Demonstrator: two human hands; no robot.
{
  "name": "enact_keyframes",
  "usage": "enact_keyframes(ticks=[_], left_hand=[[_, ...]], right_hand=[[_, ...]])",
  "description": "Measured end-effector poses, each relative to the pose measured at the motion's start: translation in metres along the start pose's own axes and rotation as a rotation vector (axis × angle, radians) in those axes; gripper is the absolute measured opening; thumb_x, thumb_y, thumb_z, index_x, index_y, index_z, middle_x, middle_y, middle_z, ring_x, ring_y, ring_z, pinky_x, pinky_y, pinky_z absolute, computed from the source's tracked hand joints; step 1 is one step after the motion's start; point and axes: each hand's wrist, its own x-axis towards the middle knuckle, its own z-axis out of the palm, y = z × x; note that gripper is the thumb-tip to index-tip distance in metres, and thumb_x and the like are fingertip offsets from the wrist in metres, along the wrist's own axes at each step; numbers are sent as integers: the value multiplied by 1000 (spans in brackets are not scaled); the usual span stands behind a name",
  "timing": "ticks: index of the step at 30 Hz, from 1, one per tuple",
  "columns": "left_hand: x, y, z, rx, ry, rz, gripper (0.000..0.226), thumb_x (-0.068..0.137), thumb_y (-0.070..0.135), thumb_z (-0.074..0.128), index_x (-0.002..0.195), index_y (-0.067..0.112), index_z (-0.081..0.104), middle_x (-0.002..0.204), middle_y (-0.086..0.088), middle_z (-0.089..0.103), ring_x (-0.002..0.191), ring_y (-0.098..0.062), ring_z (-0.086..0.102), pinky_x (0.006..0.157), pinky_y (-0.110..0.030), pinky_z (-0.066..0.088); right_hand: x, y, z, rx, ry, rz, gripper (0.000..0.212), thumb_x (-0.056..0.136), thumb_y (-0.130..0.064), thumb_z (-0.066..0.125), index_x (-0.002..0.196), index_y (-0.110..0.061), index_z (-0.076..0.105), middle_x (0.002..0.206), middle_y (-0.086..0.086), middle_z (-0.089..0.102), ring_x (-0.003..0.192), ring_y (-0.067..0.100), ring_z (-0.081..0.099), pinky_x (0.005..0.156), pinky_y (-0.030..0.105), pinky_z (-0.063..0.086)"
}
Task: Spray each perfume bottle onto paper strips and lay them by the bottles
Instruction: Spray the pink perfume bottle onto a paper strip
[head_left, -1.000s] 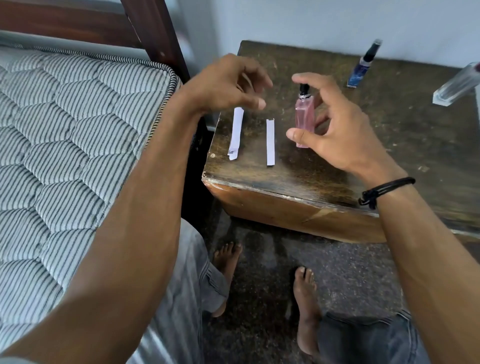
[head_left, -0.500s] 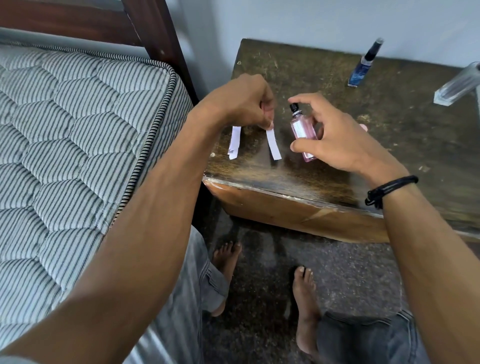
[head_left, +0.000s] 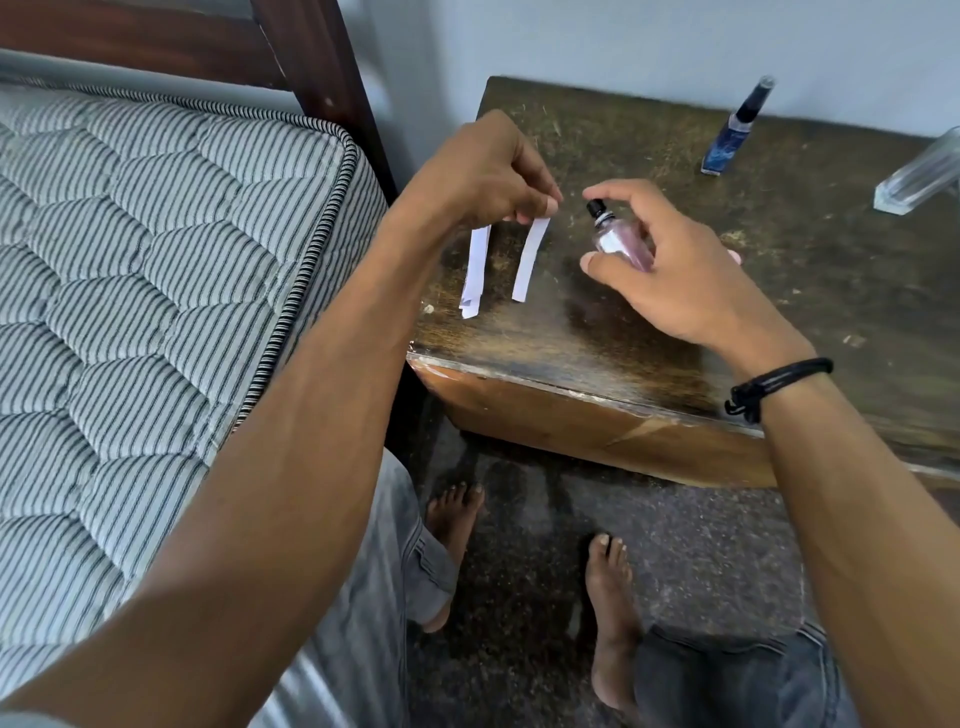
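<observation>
Pink glass in play: the pink perfume bottle (head_left: 621, 244) is up off the wood and tilted, its black spray head (head_left: 595, 208) leaning left toward the paper. The right hand (head_left: 670, 275) is curled round it, thumb on the near side, index finger arched over the head. Whether it is pressing, I cannot tell. Just left of the nozzle hangs the paper strip (head_left: 529, 260), pinched at its top end between thumb and forefinger of the left hand (head_left: 483, 171), the other fingers curled in. The lower end trails toward the tabletop; touching or not is hard to call.

No strip lies by any bottle yet, so I judge this to be the spray on the first one. To do it well, point the nozzle opening squarely at the middle of the strip, not at the pinching fingers. Leave a small gap so the mist spreads, then give one short, firm press. Hold the strip steady and away from the spare strips (head_left: 475, 270) lying just to its left, or they may catch the scent too.

Further out on the dark wooden table (head_left: 779, 270), a blue spray bottle (head_left: 727, 140) stands at the far right and a clear bottle (head_left: 919, 176) sits at the right edge, both waiting. A striped mattress (head_left: 156, 260) fills the left.
</observation>
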Motion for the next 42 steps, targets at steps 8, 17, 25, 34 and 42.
enact_keyframes(ticks=[8, 17, 25, 34, 42], left_hand=[[3, 0, 9, -31, -57, -19, 10, 83, 5, 79, 93, 6, 80, 79, -14, 76, 74, -18, 74, 76, -29, 63], [6, -1, 15, -93, -78, -30, 12, 81, 0, 79, 92, 4, 80, 77, -14, 75, 70, -15, 74, 72, -26, 62], [3, 3, 9, -78, 16, -9, 9, 79, 4, 78, 87, 8, 80, 75, -12, 76, 72, -22, 75, 76, -35, 63], [-2, 16, 10, -58, 183, 242, 12, 82, 17, 73, 91, 14, 81, 77, 3, 76, 71, -6, 72, 77, -26, 60], [0, 16, 12, -97, 172, 268, 11, 82, 13, 74, 90, 9, 80, 78, 6, 75, 70, -7, 72, 72, -21, 59]], right_hand=[[-2, -3, 1, -111, -15, 1, 51, 94, -34, 67, 139, -44, 47, 103, -7, 66, 92, 22, 61, 80, 36, 46], [-1, -1, -1, -244, -109, -22, 52, 92, -36, 70, 138, -44, 49, 115, -2, 58, 99, 22, 54, 80, 34, 35], [-3, -5, 2, -200, -55, -11, 50, 92, -35, 67, 136, -43, 46, 106, 4, 66, 91, 31, 62, 83, 44, 51], [-8, -3, 31, -101, 259, -77, 46, 95, -35, 59, 138, -29, 44, 88, -7, 61, 77, 22, 62, 72, 38, 51], [-7, 4, 44, -168, 340, -127, 44, 99, -38, 53, 140, -23, 47, 90, -10, 49, 86, 19, 54, 72, 39, 48]])
